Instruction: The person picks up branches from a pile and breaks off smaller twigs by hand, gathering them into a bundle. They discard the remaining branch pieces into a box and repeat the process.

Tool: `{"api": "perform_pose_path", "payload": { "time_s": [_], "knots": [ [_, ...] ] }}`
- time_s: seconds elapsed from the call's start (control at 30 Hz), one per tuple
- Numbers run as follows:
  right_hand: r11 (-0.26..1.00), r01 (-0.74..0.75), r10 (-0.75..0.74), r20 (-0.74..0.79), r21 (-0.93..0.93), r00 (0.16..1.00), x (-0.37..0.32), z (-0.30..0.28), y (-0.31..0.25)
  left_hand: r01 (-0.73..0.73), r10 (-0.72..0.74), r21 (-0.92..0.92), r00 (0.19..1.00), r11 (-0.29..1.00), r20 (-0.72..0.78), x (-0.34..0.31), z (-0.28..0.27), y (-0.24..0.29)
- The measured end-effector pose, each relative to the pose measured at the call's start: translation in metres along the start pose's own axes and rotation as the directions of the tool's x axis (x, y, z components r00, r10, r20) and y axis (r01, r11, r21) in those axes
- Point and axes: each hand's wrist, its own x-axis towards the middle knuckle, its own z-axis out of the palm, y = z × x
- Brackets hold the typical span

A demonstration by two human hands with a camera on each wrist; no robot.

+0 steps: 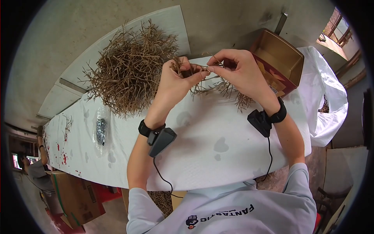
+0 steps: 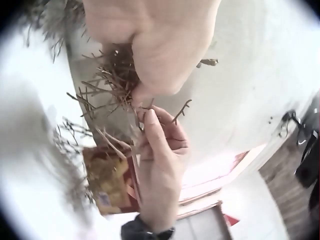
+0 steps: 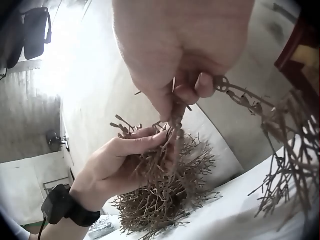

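Both hands meet over the far side of the white-covered table. My left hand (image 1: pixel 171 84) grips a small bunch of dry brown branching twigs (image 2: pixel 107 82), whose forked ends stick out past the fingers in the left wrist view. Thumb and fingertips of my right hand (image 1: pixel 245 72) pinch a twig stem (image 3: pixel 177 112) right beside the left fingertips. A large heap of the same twigs (image 1: pixel 130 66) lies to the left of the hands. Below and right of them is a smaller loose clump of twigs (image 1: pixel 233 93), also visible in the right wrist view.
A red box with a gold inside (image 1: pixel 288 54) stands right of my right hand, beside a white plastic bag (image 1: pixel 331 117). A clear-wrapped packet (image 1: pixel 101 130) lies on the white table cover (image 1: pixel 194 156). Red bits (image 1: pixel 64 158), a cardboard box (image 1: pixel 76 195) and another person (image 1: pixel 37 175) are at left.
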Motion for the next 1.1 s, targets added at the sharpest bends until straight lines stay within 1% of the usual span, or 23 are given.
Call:
{"api": "perform_pose_path", "payload": {
  "time_s": [0.03, 0.07, 0.13, 0.17, 0.2, 0.3, 0.33, 0.43, 0.5, 0.6, 0.67, 0.7, 0.73, 0.77, 0.8, 0.83, 0.87, 0.9, 0.93, 0.97, 1.0, 1.03, 1.1],
  "knots": [
    [1.000, 0.013, -0.013, -0.001, 0.001, 1.000, 0.001, 0.000, 0.003, -0.053, 0.054, 0.050, 0.998, 0.997, -0.028, 0.000, 0.000, 0.000],
    [1.000, 0.026, -0.026, -0.002, 0.002, 1.000, 0.002, 0.000, 0.005, -0.053, 0.054, 0.050, 0.998, 0.997, -0.026, 0.001, 0.000, -0.001],
    [0.999, 0.038, -0.038, -0.002, 0.003, 0.999, 0.002, -0.001, 0.006, -0.139, 0.139, 0.136, 0.990, 0.981, 0.010, 0.001, -0.001, -0.003],
    [1.000, 0.009, -0.008, 0.039, -0.014, 0.999, 0.001, -0.002, 0.004, -0.182, 0.180, 0.178, 0.983, 0.967, 0.030, 0.001, -0.002, -0.005],
    [0.999, -0.020, 0.022, 0.080, -0.031, 0.997, 0.001, -0.004, 0.002, -0.182, 0.179, 0.178, 0.983, 0.967, 0.030, 0.001, -0.002, -0.006],
    [0.997, -0.045, 0.054, 0.141, -0.069, 0.989, 0.000, -0.008, 0.003, -0.311, 0.298, 0.423, 0.949, 0.851, 0.098, 0.000, -0.001, -0.008],
    [0.996, -0.039, 0.053, 0.165, -0.086, 0.985, 0.001, -0.008, 0.003, -0.310, 0.297, 0.422, 0.950, 0.852, 0.099, 0.000, -0.001, -0.008],
    [0.994, -0.005, 0.026, 0.194, -0.106, 0.981, -0.002, -0.006, 0.010, -0.362, 0.369, 0.621, 0.921, 0.695, 0.123, -0.001, 0.001, -0.008],
    [0.992, 0.051, -0.026, 0.212, -0.114, 0.977, -0.004, -0.003, 0.015, -0.356, 0.366, 0.613, 0.924, 0.705, 0.116, -0.001, 0.002, -0.011],
    [0.989, 0.009, 0.022, 0.212, -0.146, 0.977, -0.004, 0.000, 0.015, -0.346, 0.360, 0.599, 0.927, 0.723, 0.101, 0.000, 0.001, -0.018],
    [0.987, -0.014, 0.048, 0.210, -0.160, 0.977, -0.004, -0.001, 0.016, -0.317, 0.302, 0.453, 0.947, 0.833, 0.107, 0.002, -0.003, -0.019],
    [0.986, -0.050, 0.097, 0.297, -0.162, 0.950, -0.003, -0.003, 0.016, -0.295, 0.272, 0.376, 0.956, 0.879, 0.113, 0.003, -0.004, -0.019],
    [0.982, -0.084, 0.143, 0.381, -0.167, 0.914, -0.002, -0.005, 0.017, -0.294, 0.270, 0.376, 0.956, 0.879, 0.116, 0.002, -0.004, -0.020],
    [0.977, -0.118, 0.187, 0.461, -0.175, 0.867, 0.000, -0.008, 0.018, -0.330, 0.287, 0.421, 0.944, 0.845, 0.165, 0.000, -0.004, -0.020],
    [0.977, -0.120, 0.189, 0.461, -0.175, 0.867, 0.001, -0.011, 0.017, -0.367, 0.300, 0.462, 0.929, 0.807, 0.214, -0.001, -0.002, -0.018],
    [0.975, -0.141, 0.216, 0.566, -0.173, 0.796, 0.002, -0.016, 0.016, -0.404, 0.311, 0.498, 0.914, 0.767, 0.263, -0.003, 0.000, -0.016],
    [0.972, -0.161, 0.236, 0.662, -0.174, 0.711, 0.003, -0.020, 0.015, -0.404, 0.310, 0.497, 0.914, 0.768, 0.263, -0.004, 0.002, -0.013],
    [0.968, -0.182, 0.251, 0.747, -0.175, 0.615, 0.003, -0.022, 0.015, -0.388, 0.263, 0.566, 0.920, 0.727, 0.292, -0.005, 0.003, -0.010],
    [0.967, -0.183, 0.252, 0.748, -0.175, 0.614, 0.003, -0.022, 0.018, -0.373, 0.213, 0.632, 0.924, 0.679, 0.316, -0.006, 0.005, -0.007],
    [0.975, -0.196, 0.216, 0.682, -0.108, 0.699, 0.002, -0.020, 0.022, -0.361, 0.162, 0.693, 0.928, 0.624, 0.336, -0.007, 0.005, -0.006],
    [0.979, -0.199, 0.183, 0.605, -0.040, 0.775, 0.002, -0.017, 0.024, -0.360, 0.162, 0.694, 0.928, 0.623, 0.336, -0.006, 0.004, -0.006],
    [0.981, -0.194, 0.152, 0.518, 0.027, 0.842, 0.002, -0.016, 0.025, -0.303, 0.134, 0.657, 0.946, 0.690, 0.296, -0.004, 0.001, -0.008],
    [0.978, -0.202, 0.151, 0.512, 0.046, 0.846, 0.001, -0.012, 0.026, -0.187, 0.071, 0.566, 0.972, 0.803, 0.222, -0.001, -0.003, -0.010]
  ]
}}
